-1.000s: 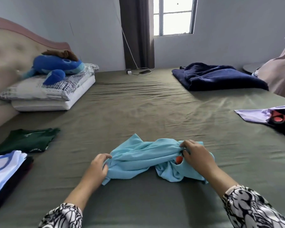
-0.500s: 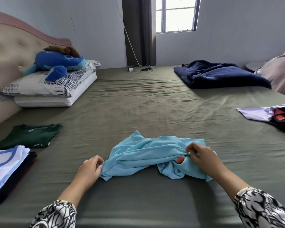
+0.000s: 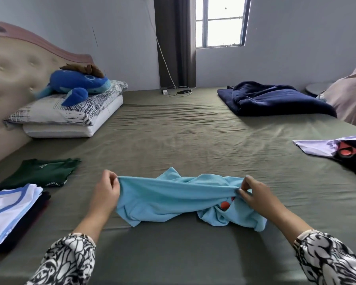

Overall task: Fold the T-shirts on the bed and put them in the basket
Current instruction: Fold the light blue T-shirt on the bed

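Observation:
A crumpled light-blue T-shirt (image 3: 173, 198) with a small red print lies on the olive-green bed (image 3: 183, 145) in front of me. My left hand (image 3: 106, 191) pinches its left edge and my right hand (image 3: 255, 192) pinches its right edge, stretching the upper hem taut between them, a little above the sheet. The shirt's lower part sags in twisted folds onto the bed. No basket is in view.
A folded dark-green shirt (image 3: 41, 171) and a stack of folded white-and-blue and dark shirts (image 3: 10, 210) lie at the left. Lilac and black-and-red garments (image 3: 341, 149) lie at the right edge. A navy blanket (image 3: 275, 99), pillows (image 3: 70, 118) and a blue plush toy (image 3: 78, 83) sit farther back.
Both hands moved apart and lifted, pulling the bunched blue shirt out into a taut band between them; before, it lay crumpled on the sheet.

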